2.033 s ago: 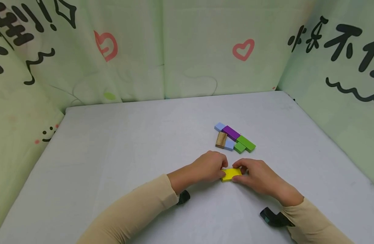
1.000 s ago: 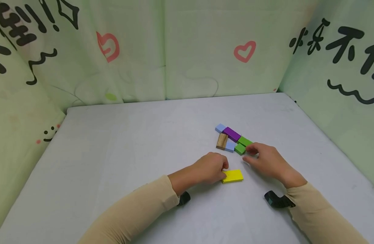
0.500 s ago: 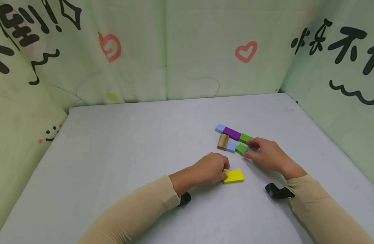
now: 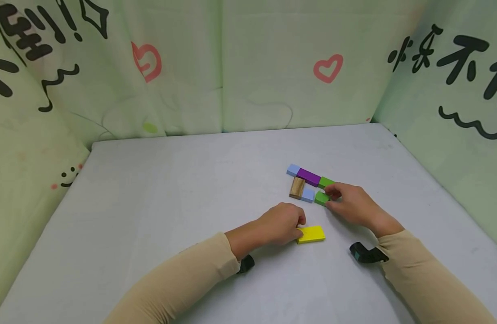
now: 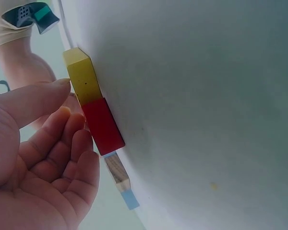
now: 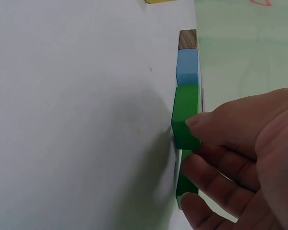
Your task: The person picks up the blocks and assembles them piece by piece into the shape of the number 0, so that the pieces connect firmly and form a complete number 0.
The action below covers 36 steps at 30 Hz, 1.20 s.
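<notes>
Pinching nr green blk [image 4: 322, 198], turned vs prev, w/ R fingers [image 6: 215, 181]; L fingers [image 5: 86, 179] gripping yellow blk [image 4: 312, 234].

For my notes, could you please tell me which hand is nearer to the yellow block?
Left: the left hand touches the yellow block at its left end; the right hand is farther off, at a green block.

Counts, all views: two light blue blocks [image 4: 293, 169] [image 4: 307, 195], two green blocks [image 4: 326, 182] [image 4: 321, 199], one purple block [image 4: 309, 177], one wood-grain block [image 4: 297, 187], one yellow block [image 4: 313, 234], one red block [image 5: 104, 125], so eight. Two bare-hand grips [image 4: 277, 223] [image 4: 355, 207], two beige sleeves [image 4: 179, 279] [image 4: 430, 274], two black wrist devices [image 4: 246, 263] [image 4: 367, 254], one table [image 4: 171, 193].
</notes>
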Each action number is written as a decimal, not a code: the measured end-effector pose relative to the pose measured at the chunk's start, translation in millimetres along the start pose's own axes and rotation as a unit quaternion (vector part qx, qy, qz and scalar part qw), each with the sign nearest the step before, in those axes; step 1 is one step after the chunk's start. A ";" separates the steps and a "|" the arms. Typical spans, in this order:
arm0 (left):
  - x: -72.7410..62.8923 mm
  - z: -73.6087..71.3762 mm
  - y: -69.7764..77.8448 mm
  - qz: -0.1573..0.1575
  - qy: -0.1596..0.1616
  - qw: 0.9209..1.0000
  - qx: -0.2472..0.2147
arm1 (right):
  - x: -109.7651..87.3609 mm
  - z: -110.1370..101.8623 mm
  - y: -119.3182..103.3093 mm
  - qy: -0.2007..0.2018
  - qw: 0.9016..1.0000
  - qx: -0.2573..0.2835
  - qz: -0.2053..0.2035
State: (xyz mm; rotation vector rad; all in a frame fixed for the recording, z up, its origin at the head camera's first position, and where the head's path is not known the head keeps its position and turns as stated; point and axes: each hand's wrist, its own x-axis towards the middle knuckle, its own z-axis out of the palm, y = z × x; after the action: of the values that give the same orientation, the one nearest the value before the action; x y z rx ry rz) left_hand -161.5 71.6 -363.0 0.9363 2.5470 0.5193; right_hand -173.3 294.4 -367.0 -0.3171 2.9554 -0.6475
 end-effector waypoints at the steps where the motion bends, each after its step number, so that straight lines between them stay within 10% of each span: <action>1: 0.1 0.0 -0.1 0.000 0.000 1.000 -0.001 | 0.2 -0.2 -0.2 -0.001 1.000 0.000 0.002; 36: -0.2 -0.2 -0.1 -0.002 0.000 1.000 0.001 | -4.9 3.6 -5.4 0.008 1.000 0.017 0.010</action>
State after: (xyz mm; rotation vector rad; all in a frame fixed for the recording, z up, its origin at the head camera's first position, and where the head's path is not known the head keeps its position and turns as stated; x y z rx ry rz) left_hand -161.5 71.3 -362.9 0.9329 2.5486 0.5149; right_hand -167.1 289.2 -367.6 -0.2798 2.9552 -0.7011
